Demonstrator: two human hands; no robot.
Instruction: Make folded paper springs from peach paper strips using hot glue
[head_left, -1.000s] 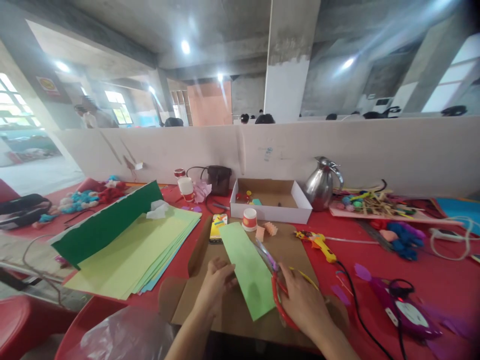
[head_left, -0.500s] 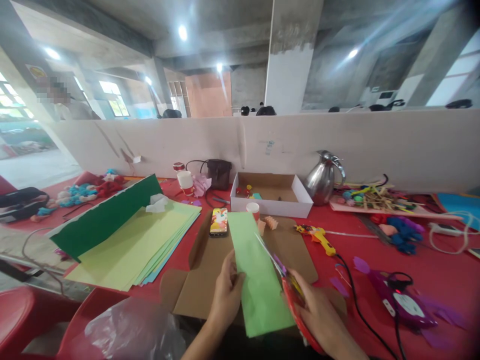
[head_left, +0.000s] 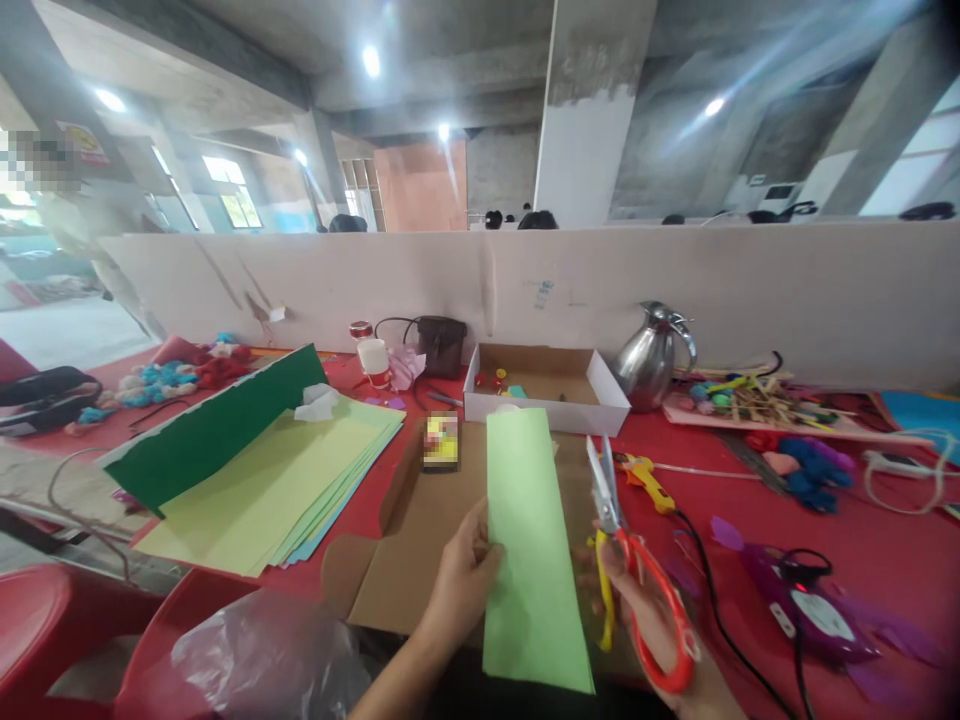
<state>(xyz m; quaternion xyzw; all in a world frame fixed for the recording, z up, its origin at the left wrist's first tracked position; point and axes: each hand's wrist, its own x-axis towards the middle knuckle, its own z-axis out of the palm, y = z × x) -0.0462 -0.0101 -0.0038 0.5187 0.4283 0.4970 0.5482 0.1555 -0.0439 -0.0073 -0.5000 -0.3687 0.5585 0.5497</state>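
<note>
My left hand (head_left: pixel 466 570) pinches the left edge of a long strip of light green paper (head_left: pixel 531 550) between thumb and fingers. The strip hangs upright over the flattened brown cardboard (head_left: pixel 420 540). To its right, my right hand (head_left: pixel 656 620) holds a pair of scissors (head_left: pixel 606 495) by the handles, one red and one yellow. Their blades point up and away from me, a little spread, apart from the paper. A phone (head_left: pixel 441 443) lies on the cardboard beyond my left hand.
Left, green and yellow sheets (head_left: pixel 285 480) are stacked by a dark green board (head_left: pixel 225 430). A white-sided box (head_left: pixel 547 412) and steel jug (head_left: pixel 651 360) stand at the back. A yellow glue gun (head_left: pixel 651 485) and purple device (head_left: pixel 814 610) with cables lie right.
The scissors have moved right, away from the paper, and their blades have swung more upright and spread. The green strip has shifted right and straightened, with my left hand still on its edge.
</note>
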